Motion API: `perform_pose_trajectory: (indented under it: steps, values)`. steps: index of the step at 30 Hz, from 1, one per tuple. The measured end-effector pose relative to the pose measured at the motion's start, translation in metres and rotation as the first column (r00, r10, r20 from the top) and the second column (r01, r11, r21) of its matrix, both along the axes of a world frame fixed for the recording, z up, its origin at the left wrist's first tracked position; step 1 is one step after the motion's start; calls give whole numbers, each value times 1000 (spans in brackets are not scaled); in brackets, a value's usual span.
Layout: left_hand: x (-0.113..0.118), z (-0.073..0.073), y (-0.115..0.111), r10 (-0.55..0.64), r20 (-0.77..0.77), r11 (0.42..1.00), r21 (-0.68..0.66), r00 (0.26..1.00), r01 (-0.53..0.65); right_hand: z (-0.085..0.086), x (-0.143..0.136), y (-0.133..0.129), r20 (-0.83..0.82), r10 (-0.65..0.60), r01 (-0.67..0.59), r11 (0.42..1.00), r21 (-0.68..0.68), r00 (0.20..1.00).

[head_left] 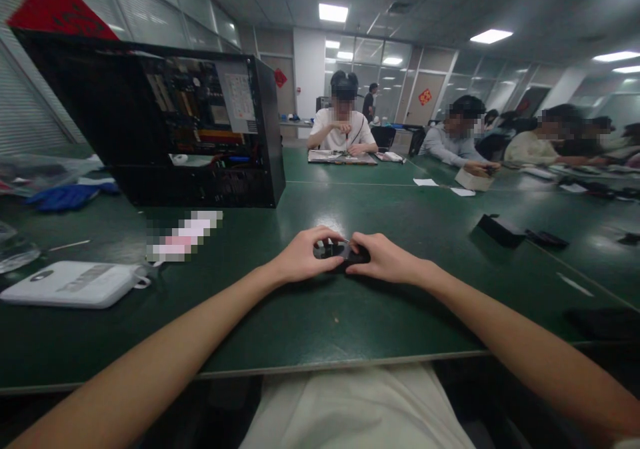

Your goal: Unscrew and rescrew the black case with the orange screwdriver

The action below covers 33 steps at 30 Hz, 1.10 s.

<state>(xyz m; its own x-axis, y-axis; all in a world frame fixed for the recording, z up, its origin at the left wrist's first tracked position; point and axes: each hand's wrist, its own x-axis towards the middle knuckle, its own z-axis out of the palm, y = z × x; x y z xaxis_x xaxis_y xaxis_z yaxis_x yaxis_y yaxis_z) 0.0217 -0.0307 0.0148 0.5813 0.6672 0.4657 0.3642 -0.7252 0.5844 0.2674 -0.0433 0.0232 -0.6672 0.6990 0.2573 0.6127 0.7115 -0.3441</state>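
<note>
Just above the green table, a small dark object (358,255) with a rounded end lies between my two hands; what exactly it is cannot be made out. My left hand (303,255) has its fingers curled round the object's left side, thumb in front and fingertips behind. From the other side my right hand (383,257) pinches the object's right part, its thumb and index finger bent close to its top. The fingertips of both hands nearly meet over it, and they cover much of it.
An open black computer case (273,129) stands at the left. Before it lie a white power bank (75,285), a pixelated pink item (185,239) and blue gloves (67,197). A black box (501,230) is at the right. Several people sit around the tables beyond.
</note>
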Motion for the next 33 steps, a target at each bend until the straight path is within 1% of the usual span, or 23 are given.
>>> perform_pose_trajectory:
  steps: [3, 6, 8, 10, 12, 15, 19, 22, 24, 26, 28, 30, 33]
  values:
    - [2, -1, 0, 2, -14, 1000, -10, 1000, -2, 10, 11, 2, -15, -15, 15, 1000, 0, 1000]
    - [3, -2, 1, 18, -23, 1000, -21, 1000, -19, 26, 36, 9, -19, -128, 128, 992, 14, 992]
    - [3, -3, 1, 36, -29, 999, -34, 999, -37, 35, 56, 12, 29, -192, 193, 981, -7, 981]
    - [3, -3, 1, 48, -35, 998, -50, 998, -50, 40, 72, 14, 112, -197, 205, 977, -66, 974]
    - [3, -3, 1, 53, -39, 997, -62, 998, -55, 41, 80, 13, 190, -160, 188, 972, -140, 969]
    - [3, -3, 1, 57, -37, 996, -66, 998, -60, 37, 78, 10, 250, -106, 160, 965, -207, 963]
    - [4, -4, 1, 63, -29, 996, -63, 998, -64, 28, 68, 9, 232, -109, 151, 974, -171, 967]
    - [5, -3, 0, 65, -28, 996, -63, 998, -66, 29, 66, 11, 151, -147, 164, 981, -103, 977]
    - [5, -3, -1, 66, -28, 996, -65, 997, -67, 34, 69, 11, 52, -185, 188, 981, -51, 981]
    - [5, -2, -1, 66, -30, 995, -68, 997, -68, 41, 71, 10, -81, -216, 216, 976, -9, 973]
    - [5, -2, -2, 68, -30, 995, -74, 997, -70, 48, 71, 7, -230, -224, 237, 971, 28, 947]
    - [6, -3, -2, 68, -29, 994, -79, 997, -71, 54, 68, 3, -369, -207, 249, 966, 70, 906]
    - [7, -3, -4, 63, -32, 994, -83, 998, -65, 62, 54, -4, -496, -145, 237, 963, 127, 856]
